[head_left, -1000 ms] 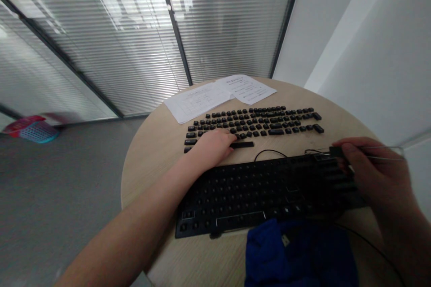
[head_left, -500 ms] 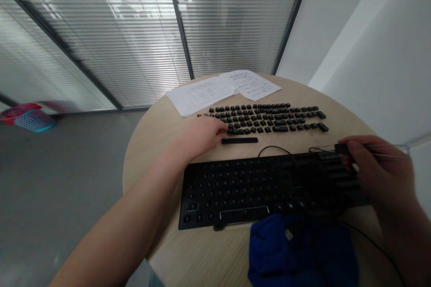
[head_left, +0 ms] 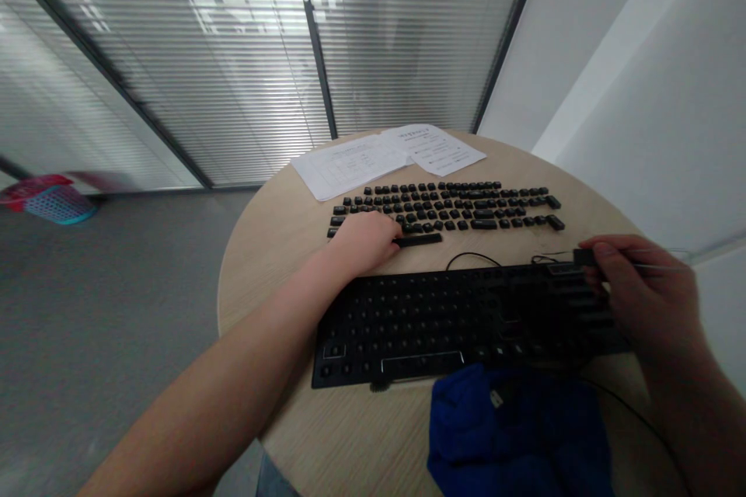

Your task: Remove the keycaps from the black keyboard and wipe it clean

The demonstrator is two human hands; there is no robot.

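Note:
My left hand (head_left: 370, 239) is closed at the left end of a long black spacebar keycap (head_left: 424, 238), covering that end. Its fingertips lie against the rows of loose black keycaps (head_left: 428, 206). Over the right end of a black keyboard (head_left: 402, 318), my right hand (head_left: 646, 279) grips a keycap puller (head_left: 584, 257) with a black body and thin wires. Most of the keyboard's left and middle part shows bare switches; its right part is dark and hard to make out.
Printed sheets (head_left: 361, 163) lie behind the keycaps on the round wooden table (head_left: 262, 248). A blue cloth (head_left: 513, 435) with a USB plug (head_left: 496, 398) on it sits in front of the keyboard. A black cable (head_left: 635, 411) runs along the right. A basket (head_left: 55, 202) stands on the floor at left.
My left hand has moved right and nearer, from the keycap rows onto the spacebar keycap, which now lies slightly closer to the rows. My right hand still holds the puller, nearly in place.

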